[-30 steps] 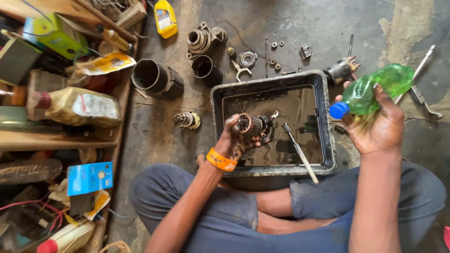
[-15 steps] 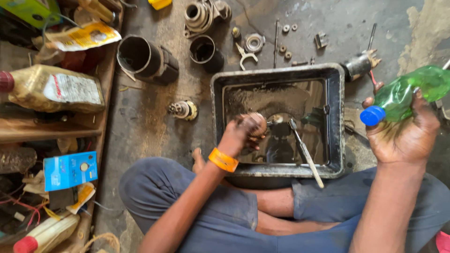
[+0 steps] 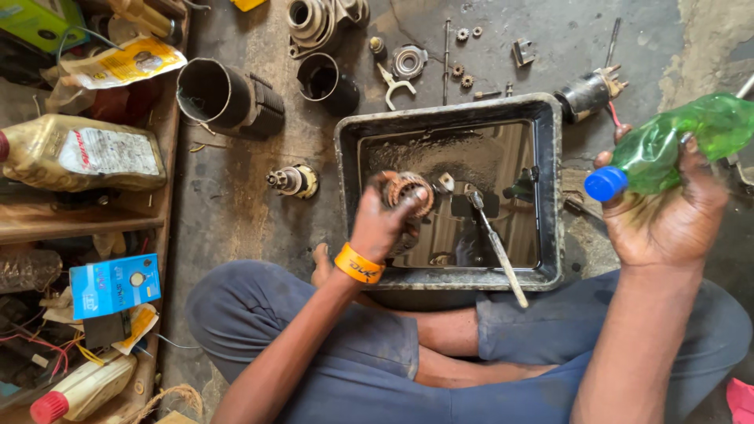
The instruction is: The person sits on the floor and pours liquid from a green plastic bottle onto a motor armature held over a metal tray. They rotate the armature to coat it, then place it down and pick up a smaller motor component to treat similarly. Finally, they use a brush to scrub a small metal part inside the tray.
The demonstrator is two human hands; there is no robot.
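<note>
My left hand [image 3: 382, 222], with an orange wristband, grips a greasy copper-wound motor armature [image 3: 408, 191] over a black metal tray [image 3: 550, 196] that holds dark oily liquid. A brush or tool with a pale handle [image 3: 496, 250] lies in the tray, its handle over the near rim. My right hand [image 3: 667, 216] holds a green plastic bottle [image 3: 682, 137] with a blue cap on its side, to the right of the tray and clear of it.
Dismantled motor parts lie on the concrete floor beyond the tray: two dark cylindrical housings [image 3: 228, 94], gears, a fork lever [image 3: 390, 82], a small solenoid [image 3: 587, 93], a pinion piece [image 3: 293, 180]. Oil jugs [image 3: 78, 153] and boxes crowd wooden shelves at left. My crossed legs sit below.
My left hand has turned the armature over the tray. My right hand has held the bottle at the right of the tray throughout. The camera view has shifted down and closer.
</note>
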